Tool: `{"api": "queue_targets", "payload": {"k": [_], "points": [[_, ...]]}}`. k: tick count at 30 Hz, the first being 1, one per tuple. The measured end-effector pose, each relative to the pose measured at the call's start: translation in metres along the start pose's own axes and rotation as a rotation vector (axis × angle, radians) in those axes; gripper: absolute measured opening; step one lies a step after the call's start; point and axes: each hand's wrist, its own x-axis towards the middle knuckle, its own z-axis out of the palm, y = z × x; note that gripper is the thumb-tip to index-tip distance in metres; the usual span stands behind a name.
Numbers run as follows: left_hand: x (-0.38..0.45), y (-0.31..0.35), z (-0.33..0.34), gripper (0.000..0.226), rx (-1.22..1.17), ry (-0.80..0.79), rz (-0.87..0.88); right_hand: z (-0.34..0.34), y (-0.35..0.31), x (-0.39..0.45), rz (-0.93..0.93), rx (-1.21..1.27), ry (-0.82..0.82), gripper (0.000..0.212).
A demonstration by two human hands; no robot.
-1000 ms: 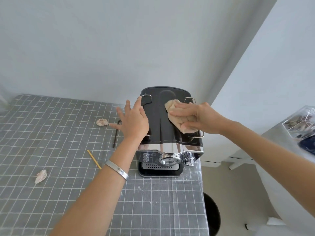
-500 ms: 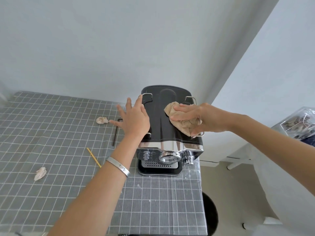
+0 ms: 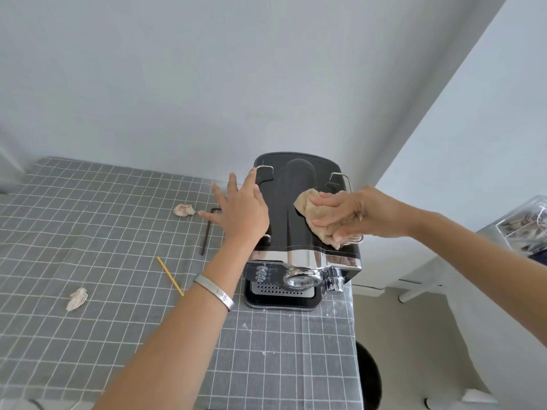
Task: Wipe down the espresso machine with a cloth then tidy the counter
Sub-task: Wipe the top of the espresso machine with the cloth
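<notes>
A black and chrome espresso machine (image 3: 296, 202) stands at the right end of the counter, against the wall. My right hand (image 3: 355, 213) grips a beige cloth (image 3: 313, 216) and presses it onto the right half of the machine's black top. My left hand (image 3: 241, 211) lies flat with spread fingers against the machine's left top edge. On the grey checked tablecloth (image 3: 103, 247) lie two crumpled paper scraps (image 3: 183, 210) (image 3: 77, 298), a yellow stick (image 3: 170, 276) and a dark hex key (image 3: 207, 232).
The counter's right edge runs just beside the machine. A dark round bin (image 3: 368, 380) stands on the floor below that edge. At the far right a white surface holds a clear plastic container (image 3: 524, 229). White walls close in behind.
My right hand with the cloth has slid toward the front right of the machine's top. My left hand has stayed on the left edge.
</notes>
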Motion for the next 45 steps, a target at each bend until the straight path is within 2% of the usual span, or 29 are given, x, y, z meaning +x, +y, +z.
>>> {"api": "queue_targets", "payload": {"k": [4,7,9,12,14,17,21,24,26,28,32,34,37,42,45], "points": [[0.001,0.001,0.001,0.044,-0.035,-0.021,-0.022,0.017,0.003,0.006,-0.124,-0.038,0.168,0.052],[0.003,0.0,0.003,0.044,-0.055,-0.031,-0.031,0.024,0.0,0.029,-0.241,-0.264,0.303,0.035],[0.003,0.0,0.003,0.044,-0.073,-0.034,-0.032,0.018,-0.002,0.055,-0.169,-0.371,0.342,0.029],[0.003,0.0,0.002,0.044,-0.102,-0.04,-0.052,0.012,-0.01,0.098,0.066,-0.506,0.302,0.04],[0.003,-0.001,0.002,0.043,-0.133,-0.045,-0.067,0.018,-0.018,0.111,0.083,-0.596,0.31,0.043],[0.002,-0.001,0.001,0.042,-0.174,-0.056,-0.075,0.032,-0.032,0.097,-0.034,-0.644,0.34,0.039],[0.003,-0.001,0.001,0.042,-0.218,-0.074,-0.088,0.054,-0.041,0.057,-0.218,-0.609,0.254,0.034],[0.001,-0.001,0.001,0.042,-0.2,-0.065,-0.089,0.059,-0.038,0.032,-0.404,-0.444,0.129,0.026],[0.001,0.001,0.001,0.042,-0.18,-0.067,-0.088,0.05,-0.031,0.027,-0.45,-0.376,0.078,0.023],[0.003,0.002,0.001,0.042,-0.179,-0.07,-0.09,0.037,-0.02,0.033,-0.368,-0.38,0.128,0.025],[0.003,0.0,0.0,0.042,-0.183,-0.072,-0.091,0.014,-0.012,0.074,-0.061,-0.409,0.338,0.028],[0.003,0.0,0.0,0.042,-0.19,-0.073,-0.083,0.016,-0.019,0.096,-0.003,-0.446,0.377,0.027],[0.003,-0.003,0.0,0.041,-0.192,-0.064,-0.089,0.04,-0.037,0.097,-0.019,-0.51,0.39,0.029],[0.003,-0.001,0.002,0.042,-0.182,-0.064,-0.078,0.069,-0.048,0.028,-0.244,-0.397,0.34,0.027],[0.003,0.0,0.001,0.043,-0.183,-0.065,-0.074,0.06,-0.043,0.033,-0.125,-0.384,0.334,0.03]]}}
